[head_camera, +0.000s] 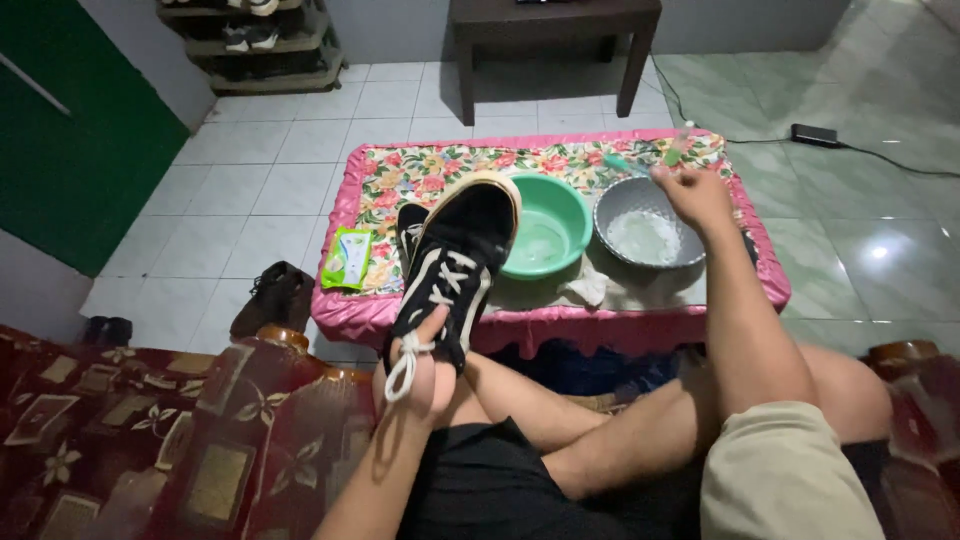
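Now | left hand (415, 375) grips black sneaker (450, 270) by its heel, toe raised over the surface (440, 165); right hand (695, 195) pinches a green toothbrush (630, 166) above the grey basin (645, 235); green bowl (548, 230) close between them, within reach

The person wears black shorts (490, 480) of soft, plain fabric and a loose beige short sleeve (780, 480) on the right arm. Both forearms and the legs are bare. The left hand (415, 375) and right hand (692, 192) carry no gloves, rings or watch.
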